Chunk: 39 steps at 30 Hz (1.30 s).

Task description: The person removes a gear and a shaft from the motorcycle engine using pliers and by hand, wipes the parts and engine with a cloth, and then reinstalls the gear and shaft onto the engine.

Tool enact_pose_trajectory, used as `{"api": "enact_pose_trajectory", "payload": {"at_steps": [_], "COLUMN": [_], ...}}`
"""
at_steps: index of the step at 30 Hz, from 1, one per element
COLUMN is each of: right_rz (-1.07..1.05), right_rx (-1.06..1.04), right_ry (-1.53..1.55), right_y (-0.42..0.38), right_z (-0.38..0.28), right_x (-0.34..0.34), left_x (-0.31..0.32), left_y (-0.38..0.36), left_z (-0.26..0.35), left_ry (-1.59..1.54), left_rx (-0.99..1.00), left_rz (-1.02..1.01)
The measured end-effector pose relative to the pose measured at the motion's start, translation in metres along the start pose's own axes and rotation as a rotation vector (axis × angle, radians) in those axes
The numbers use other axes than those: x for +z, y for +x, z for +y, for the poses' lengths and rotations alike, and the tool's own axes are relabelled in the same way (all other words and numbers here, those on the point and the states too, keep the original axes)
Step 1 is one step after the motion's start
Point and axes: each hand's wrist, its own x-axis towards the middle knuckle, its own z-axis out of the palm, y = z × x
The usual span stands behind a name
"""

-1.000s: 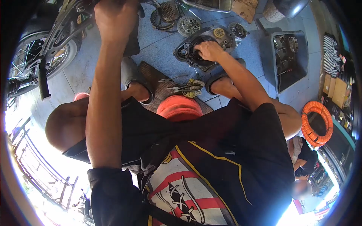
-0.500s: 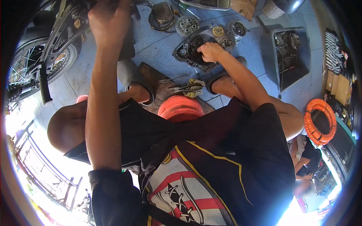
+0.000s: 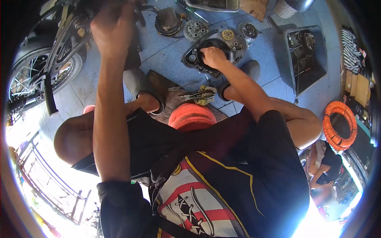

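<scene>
My right hand is at a grey metal engine cover lying on the floor. Its fingers are curled over the edge of a dark round part in the cover's opening. A yellow gear wheel sits on the cover. My left hand is raised at the motorcycle and closed, slightly blurred. Whatever it grips is hidden behind the fingers and in shadow.
Beyond the cover lie a round metal plate, a dark basket-like part and another gear assembly. A grey bin with metal parts stands right. Near my feet are a rag and a red stool. Another person sits lower right.
My right hand has shifted slightly left over the engine cover. The dark round part now shows a smooth outline beneath it. My left hand stays raised. The whole view has tilted slightly.
</scene>
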Motion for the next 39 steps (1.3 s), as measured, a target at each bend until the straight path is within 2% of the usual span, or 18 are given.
{"api": "enact_pose_trajectory", "payload": {"at_steps": [1,2,4,7,10,12,14,15,20,22,24,27,29,30,32,35,37,39], "right_rz": [-0.014,-0.039,0.028,0.042,-0.001,-0.017,0.044,0.015,-0.131,-0.052,0.047,-0.009,-0.315,-0.311,-0.434,-0.415,-0.396,-0.332], "right_rx": [0.029,0.04,0.02,-0.003,-0.007,0.005,0.304,0.338,0.217,0.245,0.218,0.15,0.408,0.408,0.399,0.447,0.517,0.523], "right_ry": [-0.025,-0.079,-0.061,-0.044,-0.067,-0.099,-0.146,-0.112,0.057,0.047,0.09,0.106,0.194,0.188,0.153,0.116,0.174,0.285], "right_y": [-0.001,-0.001,-0.007,-0.012,-0.021,-0.022,-0.024,-0.027,-0.022,-0.017,0.002,0.005,0.0,-0.001,-0.001,0.004,0.0,0.006], "right_z": [-0.006,-0.012,-0.015,-0.012,-0.009,-0.014,-0.018,-0.023,-0.025,-0.023,0.005,0.014,0.0,-0.001,-0.003,0.002,-0.02,-0.013], "right_x": [0.005,0.009,0.02,0.015,-0.002,-0.011,-0.018,-0.024,-0.006,-0.018,-0.03,-0.083,-0.111,-0.111,-0.096,-0.053,-0.06,-0.061], "left_x": [-0.001,-0.003,-0.005,0.002,-0.001,-0.001,-0.002,-0.006,-0.005,-0.002,-0.004,-0.004,-0.002,-0.001,-0.001,-0.002,-0.005,-0.003], "left_y": [0.0,0.001,0.005,0.005,0.005,0.005,0.005,0.007,0.007,0.005,0.005,0.005,0.005,0.004,0.002,0.002,0.004,0.003], "left_z": [0.011,0.018,0.028,0.023,0.028,0.026,0.027,0.035,0.033,0.026,0.024,0.021,0.02,0.02,0.018,0.019,0.017,0.021], "left_ry": [-0.24,-0.251,-0.314,-0.357,-0.315,-0.276,-0.247,-0.258,-0.329,-0.232,-0.213,-0.108,-0.02,-0.103,-0.18,-0.289,-0.287,-0.323], "left_rx": [-0.316,-0.305,-0.504,-0.366,-0.439,-0.404,-0.372,-0.407,-0.416,-0.278,-0.335,-0.437,-0.478,-0.431,-0.384,-0.468,-0.516,-0.473], "left_rz": [-0.013,-0.011,-0.01,0.072,0.03,0.047,0.063,0.031,0.026,0.065,0.002,-0.077,-0.088,-0.051,-0.007,-0.012,-0.129,-0.062]}}
